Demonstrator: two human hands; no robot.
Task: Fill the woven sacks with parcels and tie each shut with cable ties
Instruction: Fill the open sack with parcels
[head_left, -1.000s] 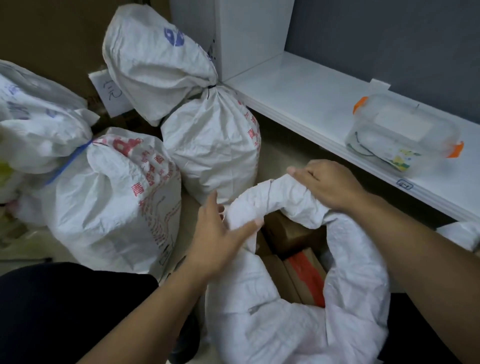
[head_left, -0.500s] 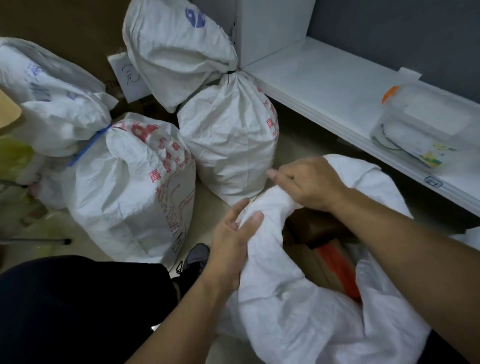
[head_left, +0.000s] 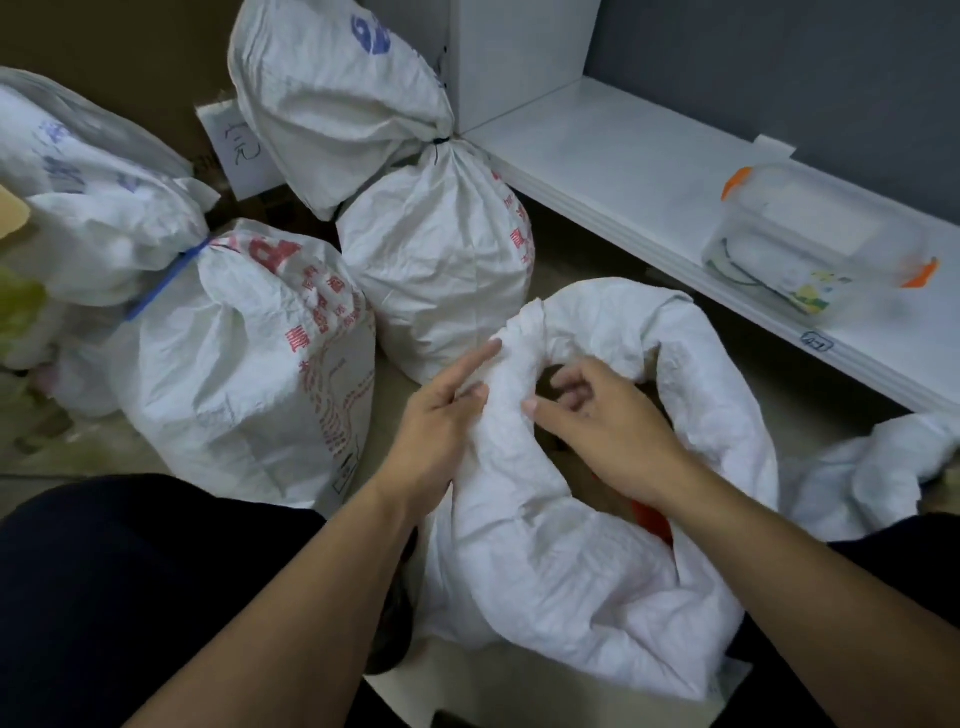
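While both hands' fingers (head_left: 524, 408) grip the open sack (head_left: 545, 545), tied sacks (head_left: 441, 270) crowd the floor (head_left: 571, 249).

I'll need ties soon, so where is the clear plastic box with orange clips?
In the head view the clear plastic box sits at the right on the white shelf, beyond the open sack.

The floor (head_left: 571, 249) bears three woven sacks; the white shelf (head_left: 597, 156) carries a clear lidded box (head_left: 810, 249)
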